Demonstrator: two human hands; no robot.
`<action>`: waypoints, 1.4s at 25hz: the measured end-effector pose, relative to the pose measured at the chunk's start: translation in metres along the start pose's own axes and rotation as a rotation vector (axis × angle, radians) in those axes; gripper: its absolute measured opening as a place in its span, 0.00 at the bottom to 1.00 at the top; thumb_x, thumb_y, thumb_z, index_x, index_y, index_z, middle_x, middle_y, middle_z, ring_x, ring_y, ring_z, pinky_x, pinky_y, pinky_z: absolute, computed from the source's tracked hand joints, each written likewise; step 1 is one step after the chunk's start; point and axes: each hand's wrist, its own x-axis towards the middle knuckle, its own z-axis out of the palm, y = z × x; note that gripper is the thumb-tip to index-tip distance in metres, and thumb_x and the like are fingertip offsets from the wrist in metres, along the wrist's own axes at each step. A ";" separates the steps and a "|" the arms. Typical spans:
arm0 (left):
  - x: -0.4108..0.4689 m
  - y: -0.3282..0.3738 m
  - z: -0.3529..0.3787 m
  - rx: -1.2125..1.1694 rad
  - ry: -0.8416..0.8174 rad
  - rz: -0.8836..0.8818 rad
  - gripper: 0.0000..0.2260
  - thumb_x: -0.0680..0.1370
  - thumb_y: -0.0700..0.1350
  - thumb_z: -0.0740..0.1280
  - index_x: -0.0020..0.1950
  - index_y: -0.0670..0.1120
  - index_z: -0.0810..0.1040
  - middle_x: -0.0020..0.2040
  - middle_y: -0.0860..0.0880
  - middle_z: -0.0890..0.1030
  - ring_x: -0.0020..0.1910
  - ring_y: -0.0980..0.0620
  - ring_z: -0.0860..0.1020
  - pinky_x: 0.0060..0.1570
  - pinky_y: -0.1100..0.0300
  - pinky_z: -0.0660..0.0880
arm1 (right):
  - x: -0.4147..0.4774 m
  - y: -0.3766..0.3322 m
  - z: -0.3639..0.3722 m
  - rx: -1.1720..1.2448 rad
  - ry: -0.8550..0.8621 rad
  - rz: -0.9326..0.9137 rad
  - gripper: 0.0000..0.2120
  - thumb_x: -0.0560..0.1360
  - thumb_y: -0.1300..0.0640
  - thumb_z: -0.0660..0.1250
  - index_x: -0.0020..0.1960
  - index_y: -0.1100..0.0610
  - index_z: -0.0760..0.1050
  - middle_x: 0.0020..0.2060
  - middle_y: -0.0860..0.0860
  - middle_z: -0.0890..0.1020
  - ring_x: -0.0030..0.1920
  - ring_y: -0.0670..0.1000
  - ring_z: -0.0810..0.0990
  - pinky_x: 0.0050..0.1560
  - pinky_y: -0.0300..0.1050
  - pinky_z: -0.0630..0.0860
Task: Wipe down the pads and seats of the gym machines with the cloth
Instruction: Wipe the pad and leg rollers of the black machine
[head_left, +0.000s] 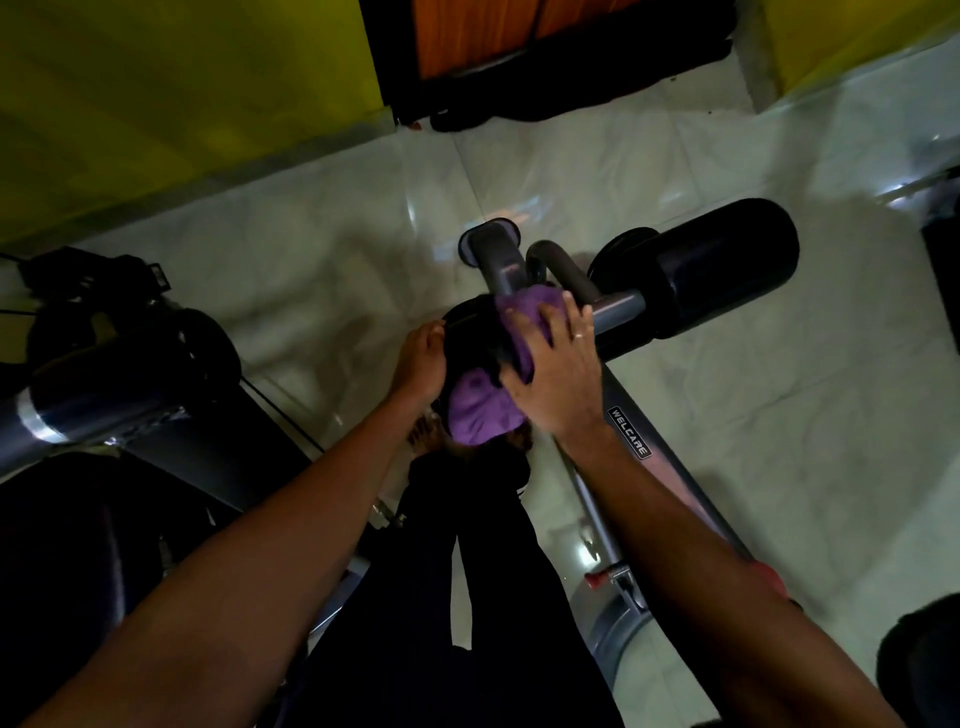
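On one pad (470, 338): two hands (423, 361) (558, 376), one cloth (475, 415)

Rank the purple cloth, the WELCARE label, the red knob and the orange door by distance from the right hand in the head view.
1. Purple cloth: directly under the right hand, touching it.
2. WELCARE label: on the frame bar just right of the wrist.
3. Red knob: lower on the same frame.
4. Orange door: across the floor, top of view.
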 end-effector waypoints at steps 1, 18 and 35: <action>-0.003 0.003 -0.001 -0.019 -0.010 -0.004 0.28 0.76 0.54 0.51 0.65 0.38 0.77 0.61 0.36 0.79 0.61 0.40 0.78 0.64 0.44 0.74 | 0.004 0.003 -0.001 0.053 0.015 0.120 0.31 0.72 0.43 0.68 0.72 0.53 0.71 0.69 0.63 0.73 0.72 0.69 0.68 0.70 0.68 0.68; -0.011 0.015 -0.009 -0.127 -0.108 -0.018 0.24 0.78 0.47 0.54 0.65 0.33 0.75 0.61 0.38 0.78 0.61 0.43 0.77 0.64 0.53 0.73 | 0.009 -0.012 0.005 -0.014 0.089 0.321 0.27 0.75 0.42 0.67 0.70 0.52 0.74 0.77 0.61 0.66 0.76 0.70 0.60 0.72 0.68 0.65; -0.062 0.024 -0.021 0.008 -0.017 0.123 0.15 0.84 0.38 0.59 0.69 0.37 0.75 0.67 0.36 0.72 0.68 0.43 0.71 0.70 0.55 0.65 | -0.042 -0.051 0.026 0.150 0.135 0.607 0.23 0.81 0.51 0.61 0.75 0.55 0.67 0.79 0.65 0.56 0.76 0.73 0.58 0.72 0.71 0.62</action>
